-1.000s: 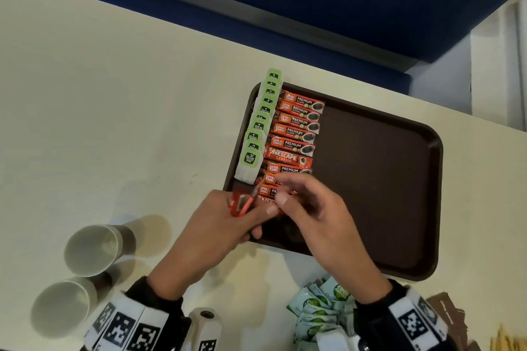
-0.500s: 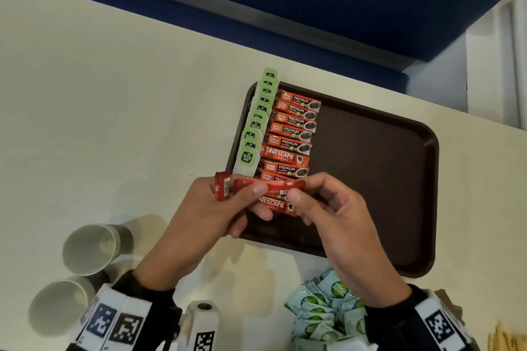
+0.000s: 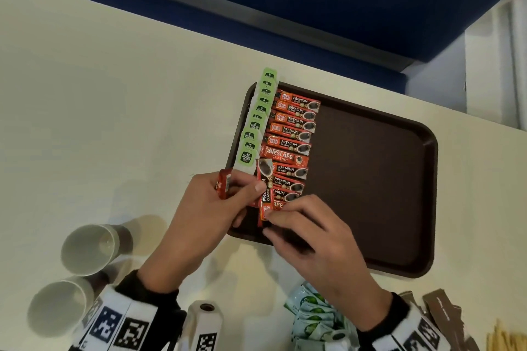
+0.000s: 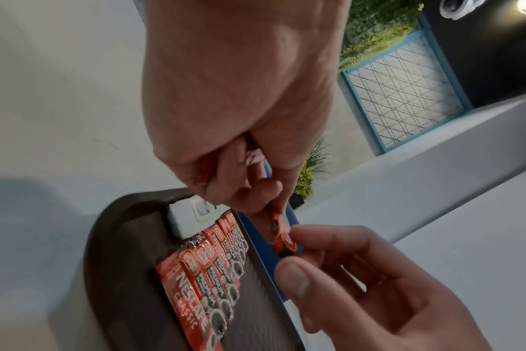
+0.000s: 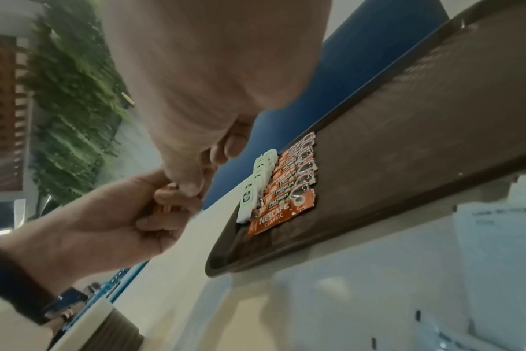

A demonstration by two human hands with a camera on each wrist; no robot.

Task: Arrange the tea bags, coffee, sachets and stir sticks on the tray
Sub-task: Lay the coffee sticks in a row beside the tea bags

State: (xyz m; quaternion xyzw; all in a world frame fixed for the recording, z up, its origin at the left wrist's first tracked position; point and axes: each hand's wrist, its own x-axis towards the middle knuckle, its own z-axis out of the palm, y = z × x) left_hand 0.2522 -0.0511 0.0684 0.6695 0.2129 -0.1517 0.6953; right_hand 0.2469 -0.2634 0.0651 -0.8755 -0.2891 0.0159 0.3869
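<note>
left hand [image 3: 199, 216]: fingers curled round a small bunch of red coffee stick sachets [image 3: 224, 186], one end poking out past the knuckles; thumb pressed on the held sachet.
right hand [image 3: 316, 239]: thumb and forefinger pinching the near end of one red coffee stick sachet [image 3: 264, 191], which stands roughly lengthwise, crossing the near end of the coffee row; far end of it under the left thumb.
position: both hands over the near left corner of the tray.
tray: dark brown rectangular plastic tray [image 3: 370, 179] flat on the cream counter [image 3: 114, 108]; right part bare.
coffee row: red and orange coffee sachets [image 3: 291, 134] laid side by side, crosswise, along the tray's left part; mostly "premium classic", some "nescafe classic".
tea row: green-tagged white tea bags [image 3: 256, 122] overlapped in a line on the tray's left rim, just beside the coffee row.
counter, near edge: pale green-printed sachets [image 3: 313, 313] in a heap by the right wrist; brown sachets [image 3: 442, 310] and pale wooden stir sticks [image 3: 504, 339] at the right corner.
counter, left: two grey paper cups [image 3: 88, 248] lying on their sides.
</note>
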